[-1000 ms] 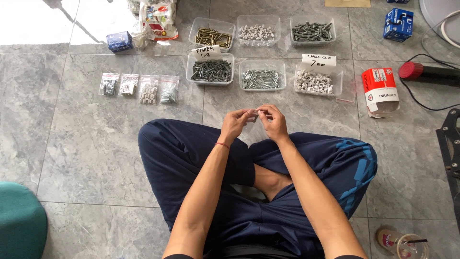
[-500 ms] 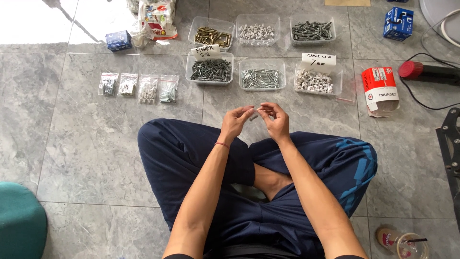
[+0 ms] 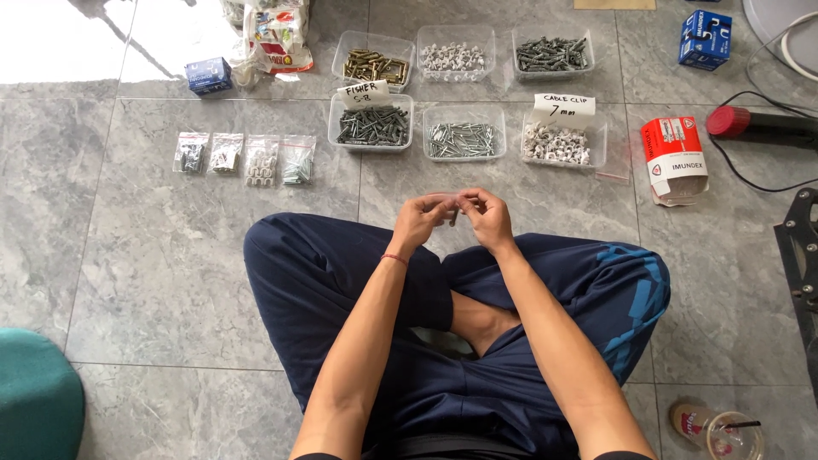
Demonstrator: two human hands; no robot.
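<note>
I sit cross-legged on a grey tiled floor. My left hand and my right hand meet in front of my knees, fingertips pinched together around a small clear plastic bag that is mostly hidden by my fingers. Just beyond my hands stands a clear tray of silver screws. Left of it is a tray of dark grey wall plugs, right of it a tray of white cable clips.
Three more trays stand in the back row: brass parts, white pieces, grey plugs. Several filled small bags lie at the left. A red-and-white box, blue boxes, a red tool, a drink cup and a teal stool surround me.
My hands stay together in nearly the same place; the fingers have shifted slightly around the small bag. Nothing else has moved.
</note>
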